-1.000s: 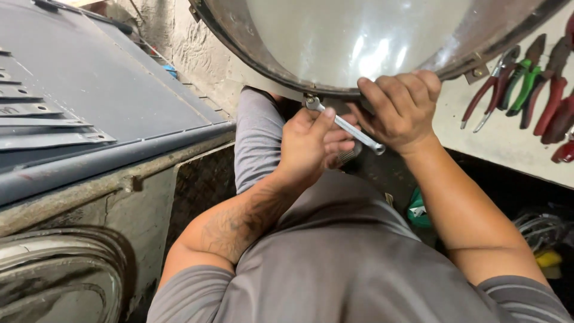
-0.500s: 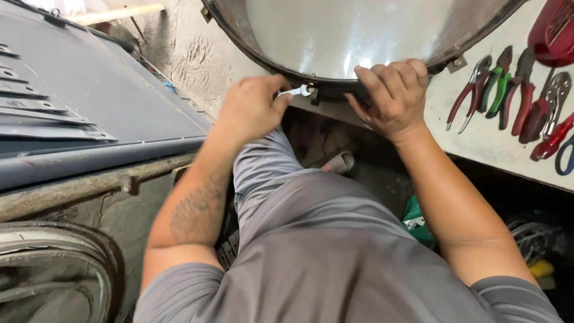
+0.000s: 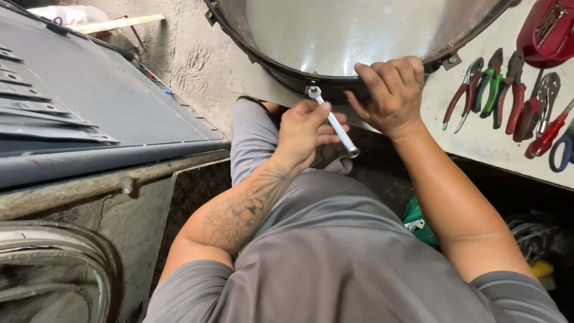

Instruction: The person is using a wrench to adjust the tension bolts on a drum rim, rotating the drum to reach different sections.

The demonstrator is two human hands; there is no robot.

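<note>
Left hand fingers clamped on wrench; right hand grips drum rim. Pliers well right of fingers, blue bin left.

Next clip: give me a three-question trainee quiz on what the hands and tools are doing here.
1. True or false: the left hand holds the silver wrench.
2. What does the right hand grip?
   A. the red-handled pliers
   B. the drum rim
   C. the grey metal panel
3. The wrench head sits on a ____ at the rim's lower edge.

Key: 1 true; 2 B; 3 lug bolt.
</note>
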